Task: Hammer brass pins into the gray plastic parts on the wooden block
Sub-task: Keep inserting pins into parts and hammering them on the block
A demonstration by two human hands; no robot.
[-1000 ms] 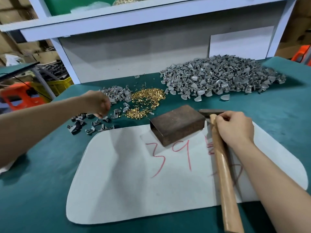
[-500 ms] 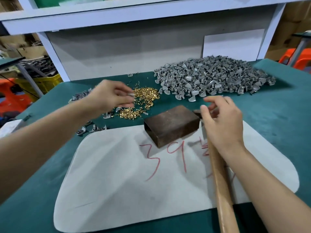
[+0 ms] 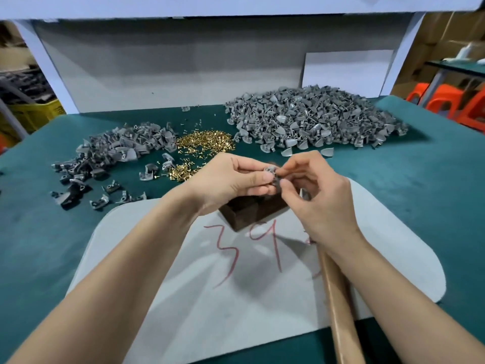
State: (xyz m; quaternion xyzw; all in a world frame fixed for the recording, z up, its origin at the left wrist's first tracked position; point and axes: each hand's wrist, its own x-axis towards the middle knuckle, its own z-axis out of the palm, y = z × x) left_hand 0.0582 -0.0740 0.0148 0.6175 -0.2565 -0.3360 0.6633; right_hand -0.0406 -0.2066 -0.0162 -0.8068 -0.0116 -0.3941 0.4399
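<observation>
1. The left hand (image 3: 231, 181) is pinching a small gray plastic part (image 3: 271, 171) between thumb and fingertips, holding it in the air just above the wooden block (image 3: 249, 214).
2. The right hand (image 3: 324, 198) is closing thumb and forefinger on the same part. It is probably seating a pin in it, though any pin there is too small to make out.
3. By my reading, the person is loading the part, and no striking is happening yet.
4. The hammer (image 3: 338, 298) is lying unheld on the white mat (image 3: 170, 298). Its handle is running under the right forearm and its head is hiding behind that hand.
5. The loose brass pins (image 3: 207, 141) are lying on the green bench (image 3: 39, 232), between a small heap of gray parts (image 3: 118, 151) and a large heap (image 3: 315, 124).
6. The next move is calling for the part to go down flat on the block with the pin upright. The left fingers would be steadying it while the right hand is freeing itself for the handle, and then tapping lightly, since the fingertips will be sitting close to the strike.
</observation>
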